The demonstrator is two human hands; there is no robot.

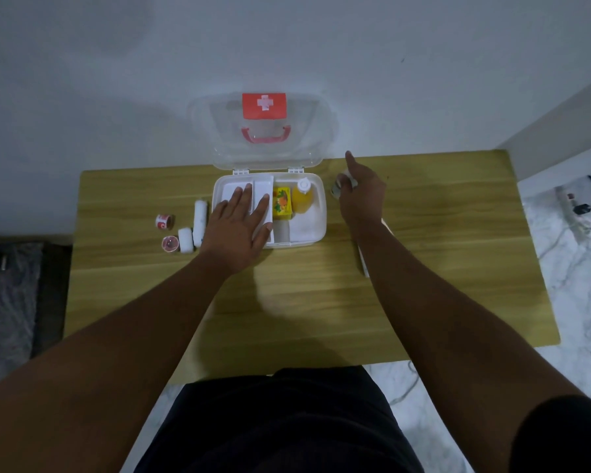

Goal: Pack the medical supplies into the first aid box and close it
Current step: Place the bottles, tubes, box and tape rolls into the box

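Note:
The white first aid box (pixel 318 206) stands open at the table's back, its clear lid (pixel 263 131) with a red cross label leaning on the wall. Inside are a yellow packet (pixel 282 203) and an orange bottle (pixel 302 198). My left hand (pixel 239 223) lies flat, fingers spread, on the white tray in the box's left half. My right hand (pixel 359 196) is just right of the box, closed around a small white and grey item (pixel 337 187), index finger pointing up. Left of the box lie a long bandage roll (pixel 199 216), a short white roll (pixel 185 240) and two red tape rolls (pixel 165 221).
The wooden table (pixel 321 302) stands against a white wall. A white flat object (pixel 364 264) lies partly hidden under my right forearm. A marble floor with cables is to the right, a dark mat to the left.

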